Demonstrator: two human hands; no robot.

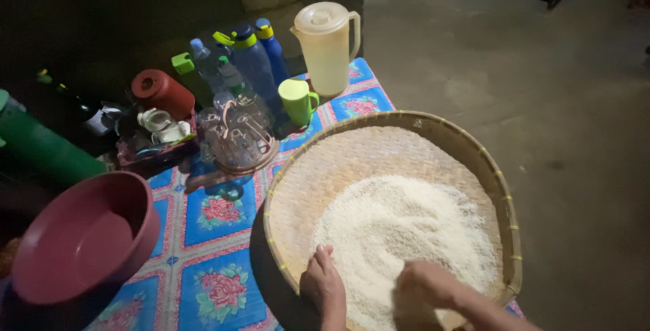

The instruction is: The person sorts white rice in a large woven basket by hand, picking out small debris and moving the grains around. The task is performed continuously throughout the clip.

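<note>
On the near right corner of the table [203,263], a big round woven tray [474,151] is seen, and its right side hangs out past the table edge. A heap of white rice [399,229] is spread over the near half of the tray. The left hand [323,283] is laid flat on the rice at the near left rim of the tray, with the fingers stretched out and loose, and nothing is held in them. The right hand [423,285] is pressed down into the rice near the near rim, with the fingers curled under. Whether any rice is pinched in those fingers cannot be told, as the hand is blurred.

A blue cloth with pink flowers is spread over the table. At the near left corner a dark red plastic bowl [84,236] is set. By the far edge a pale jug with a lid [326,46] is stood up, and a green cup [296,100] is put just beside it. Blue bottles [254,60] are stood to the left of the jug. A rack of clear glasses [237,134] is placed in front of the bottles.
</note>
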